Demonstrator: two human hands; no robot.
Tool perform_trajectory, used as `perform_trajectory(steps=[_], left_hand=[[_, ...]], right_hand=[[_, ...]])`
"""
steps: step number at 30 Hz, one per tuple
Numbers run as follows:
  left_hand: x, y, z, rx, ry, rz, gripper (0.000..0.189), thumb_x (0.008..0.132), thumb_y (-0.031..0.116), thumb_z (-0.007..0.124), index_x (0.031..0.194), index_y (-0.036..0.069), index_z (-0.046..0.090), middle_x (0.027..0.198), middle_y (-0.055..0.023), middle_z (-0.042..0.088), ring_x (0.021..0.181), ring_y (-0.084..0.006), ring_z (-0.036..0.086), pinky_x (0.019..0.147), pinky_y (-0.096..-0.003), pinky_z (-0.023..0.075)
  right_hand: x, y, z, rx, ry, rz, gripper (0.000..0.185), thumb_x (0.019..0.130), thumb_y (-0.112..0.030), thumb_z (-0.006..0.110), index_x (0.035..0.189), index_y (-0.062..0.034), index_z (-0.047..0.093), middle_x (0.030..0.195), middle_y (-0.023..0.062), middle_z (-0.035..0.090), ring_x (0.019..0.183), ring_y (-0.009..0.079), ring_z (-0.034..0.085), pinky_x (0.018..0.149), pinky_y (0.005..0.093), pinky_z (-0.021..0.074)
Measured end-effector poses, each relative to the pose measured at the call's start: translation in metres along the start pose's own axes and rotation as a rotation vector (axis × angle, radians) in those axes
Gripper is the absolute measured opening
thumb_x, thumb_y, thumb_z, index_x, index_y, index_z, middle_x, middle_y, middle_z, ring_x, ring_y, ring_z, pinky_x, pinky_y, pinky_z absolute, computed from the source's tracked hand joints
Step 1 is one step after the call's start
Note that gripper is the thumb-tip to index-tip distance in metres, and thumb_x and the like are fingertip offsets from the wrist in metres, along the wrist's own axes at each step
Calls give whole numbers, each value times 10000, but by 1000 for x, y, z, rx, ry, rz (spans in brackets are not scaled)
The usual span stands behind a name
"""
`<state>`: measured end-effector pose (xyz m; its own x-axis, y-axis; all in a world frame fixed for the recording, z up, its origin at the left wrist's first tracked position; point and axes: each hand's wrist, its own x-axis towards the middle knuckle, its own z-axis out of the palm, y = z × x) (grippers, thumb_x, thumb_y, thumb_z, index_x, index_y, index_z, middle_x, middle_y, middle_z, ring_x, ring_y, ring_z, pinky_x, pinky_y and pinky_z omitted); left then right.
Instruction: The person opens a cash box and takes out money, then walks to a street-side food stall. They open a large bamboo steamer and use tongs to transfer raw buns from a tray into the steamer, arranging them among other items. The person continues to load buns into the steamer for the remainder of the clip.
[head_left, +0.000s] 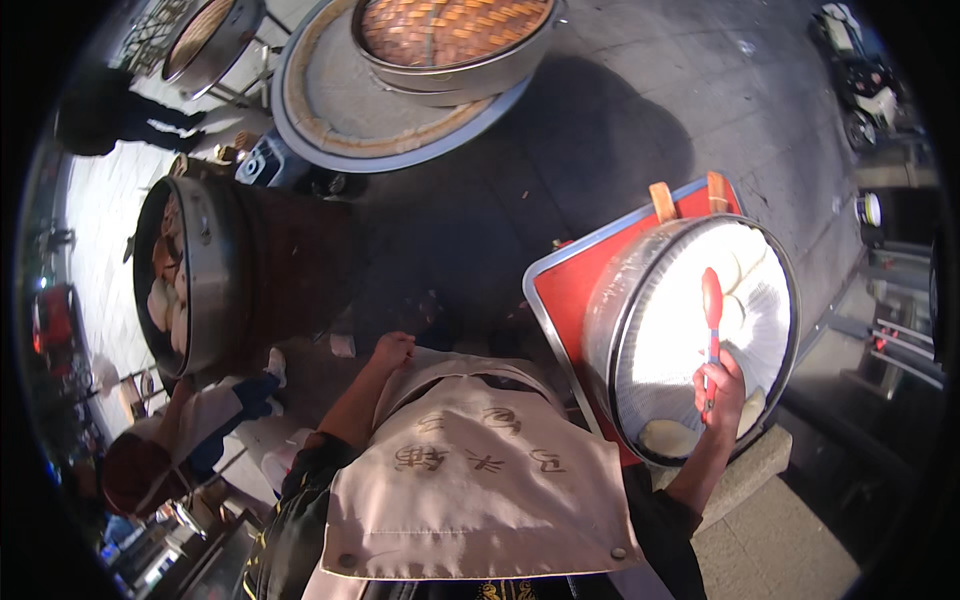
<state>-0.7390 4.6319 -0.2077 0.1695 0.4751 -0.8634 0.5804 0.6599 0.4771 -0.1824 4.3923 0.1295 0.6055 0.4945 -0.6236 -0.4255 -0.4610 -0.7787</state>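
Observation:
My right hand (721, 390) is closed around the handles of red-tipped tongs (711, 300), held over a round metal steamer (630, 300) at the right. Pale buns (669, 438) lie along the near edge and the far right part of its perforated liner (675, 382), part of which is washed out by glare. The steamer rests on a red table (559, 289) with a metal rim. My left hand (394, 350) is beside the left edge of my beige apron (480, 465), its fingers curled; whether it holds anything is not clear.
At the left a tall metal steamer (210, 277) holds buns; a person in a dark red cap (135, 474) stands near it. A round table (352, 154) carries a steamer with a woven lid (450, 30). Two wooden pieces (662, 201) stick up behind the right steamer.

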Motion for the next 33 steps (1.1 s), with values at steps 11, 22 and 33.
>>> perform_trajectory(steps=[11,22,33], left_hand=[[37,-55,-18,-414,-314,-21,231,934,253,646,1014,41,691,761,-104,656,616,-231,655,543,-448,561],[-28,-248,-125,-50,378,-2,170,844,180,663,768,50,742,710,-122,690,652,-270,705,527,-412,546],[-101,-287,-81,-1140,522,-488,192,929,202,648,882,26,707,690,-99,656,547,-225,618,511,-382,523]], right_hand=[[5,-57,115,-67,-330,-225,487,939,-109,561,1407,-15,463,662,68,601,346,118,422,277,248,328],[-75,-114,479,-595,-767,-216,276,715,-67,634,974,-23,550,627,97,577,360,115,467,312,220,368],[-123,-157,806,-1298,-1323,-363,396,736,0,721,1112,9,598,654,42,594,415,71,442,377,219,299]])
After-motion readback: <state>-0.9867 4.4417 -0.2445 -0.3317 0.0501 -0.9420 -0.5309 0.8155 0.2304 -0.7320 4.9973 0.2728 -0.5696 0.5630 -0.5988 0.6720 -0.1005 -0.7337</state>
